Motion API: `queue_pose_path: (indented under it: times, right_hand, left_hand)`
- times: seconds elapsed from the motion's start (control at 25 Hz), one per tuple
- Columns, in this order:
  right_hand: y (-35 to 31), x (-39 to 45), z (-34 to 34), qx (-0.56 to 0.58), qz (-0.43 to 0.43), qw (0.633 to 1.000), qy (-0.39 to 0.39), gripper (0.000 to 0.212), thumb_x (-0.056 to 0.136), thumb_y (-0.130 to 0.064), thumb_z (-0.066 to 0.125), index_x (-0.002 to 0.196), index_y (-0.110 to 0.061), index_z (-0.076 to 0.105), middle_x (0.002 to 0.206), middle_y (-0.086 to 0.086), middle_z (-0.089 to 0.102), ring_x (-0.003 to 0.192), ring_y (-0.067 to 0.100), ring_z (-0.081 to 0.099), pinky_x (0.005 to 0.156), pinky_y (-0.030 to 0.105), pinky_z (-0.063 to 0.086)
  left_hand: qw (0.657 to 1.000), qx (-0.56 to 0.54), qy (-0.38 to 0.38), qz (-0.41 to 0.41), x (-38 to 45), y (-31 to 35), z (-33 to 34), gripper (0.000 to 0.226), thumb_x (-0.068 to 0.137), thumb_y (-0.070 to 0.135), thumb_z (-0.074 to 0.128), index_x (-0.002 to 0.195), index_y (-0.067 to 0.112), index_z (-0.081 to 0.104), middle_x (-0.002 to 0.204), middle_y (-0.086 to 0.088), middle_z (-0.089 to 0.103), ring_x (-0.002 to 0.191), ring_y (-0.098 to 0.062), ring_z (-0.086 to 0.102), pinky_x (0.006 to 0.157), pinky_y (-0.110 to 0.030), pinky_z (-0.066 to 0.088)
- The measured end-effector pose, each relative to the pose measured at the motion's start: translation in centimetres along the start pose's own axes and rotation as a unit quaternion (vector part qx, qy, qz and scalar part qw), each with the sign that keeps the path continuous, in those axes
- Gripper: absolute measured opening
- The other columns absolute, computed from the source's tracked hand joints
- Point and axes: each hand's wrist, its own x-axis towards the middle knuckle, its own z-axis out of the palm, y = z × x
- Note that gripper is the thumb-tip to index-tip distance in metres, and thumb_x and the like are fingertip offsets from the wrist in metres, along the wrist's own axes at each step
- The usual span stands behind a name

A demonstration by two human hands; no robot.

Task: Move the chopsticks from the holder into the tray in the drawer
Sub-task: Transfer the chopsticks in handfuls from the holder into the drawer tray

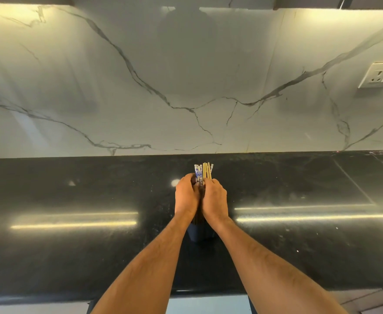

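With our left hand (187,196) and right hand (214,200) each wrapped round the chopsticks (203,172) above the holder (199,234), we judge them light, stiff, slippery, best gripped mid-bundle.

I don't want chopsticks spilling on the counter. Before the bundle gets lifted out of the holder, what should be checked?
1. Left hand grips the chopsticks: ok.
2. Right hand grips them on the other side: ok.
3. All chopsticks gathered in one bundle: cannot tell, lower ends hidden.
4. Holder stands upright on the black counter: ok.
5. Drawer with tray open and ready: cannot tell, not in view.
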Motion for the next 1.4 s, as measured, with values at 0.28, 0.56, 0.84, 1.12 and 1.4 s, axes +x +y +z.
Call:
queue_pose_path:
  times: [0.28,0.56,0.84,1.12,1.4]
  right_hand:
    - [0.5,1.0,0.8,-0.005,0.063,0.998,-0.022,0.023,0.101,-0.029,0.049,0.094,-0.021,0.069,0.091,-0.003,0.066,0.082,0.011,0.065,0.063,0.018,0.048]
    - [-0.1,0.9,1.3,0.007,0.047,0.998,-0.052,0.017,0.103,-0.015,0.054,0.105,-0.024,0.068,0.096,-0.008,0.068,0.084,0.004,0.065,0.072,0.011,0.049]
    - [-0.3,1.1,1.3,-0.038,0.036,0.996,-0.066,0.010,0.099,-0.009,0.060,0.104,-0.015,0.066,0.087,-0.008,0.064,0.071,0.003,0.059,0.063,0.010,0.045]
    - [0.3,1.7,1.5,0.014,0.096,0.992,-0.083,0.022,0.088,0.010,0.059,0.088,-0.009,0.070,0.081,0.005,0.068,0.076,0.017,0.064,0.062,0.025,0.048]
    - [0.0,1.3,1.9,0.009,0.058,0.996,-0.073,0.019,0.086,-0.002,0.074,0.102,-0.012,0.076,0.089,0.001,0.073,0.079,0.007,0.066,0.064,0.015,0.048]
  left_hand:
    - [1.000,0.018,0.010,-0.012,0.4,-0.3,-0.1,0.012,0.099,0.009,0.055,0.107,0.015,0.062,0.098,0.003,0.064,0.079,-0.003,0.058,0.067,-0.015,0.047]
    - [0.998,0.015,0.051,-0.017,0.4,-0.8,-0.5,0.006,0.098,0.015,0.062,0.100,0.016,0.067,0.096,0.004,0.062,0.077,-0.006,0.059,0.063,-0.010,0.042]
    - [0.999,-0.006,0.033,-0.018,0.3,-0.6,-1.0,0.014,0.094,0.009,0.066,0.105,0.017,0.069,0.094,0.008,0.068,0.081,0.000,0.062,0.066,-0.006,0.044]
    - [0.998,-0.031,0.056,-0.016,0.0,-0.9,-1.3,0.019,0.087,0.004,0.073,0.100,0.018,0.070,0.086,0.007,0.067,0.080,-0.005,0.065,0.073,-0.017,0.056]
    - [0.986,0.017,0.157,-0.043,-0.3,-1.1,-1.7,0.018,0.098,0.009,0.059,0.114,0.010,0.067,0.110,-0.003,0.064,0.085,-0.005,0.057,0.069,-0.007,0.042]
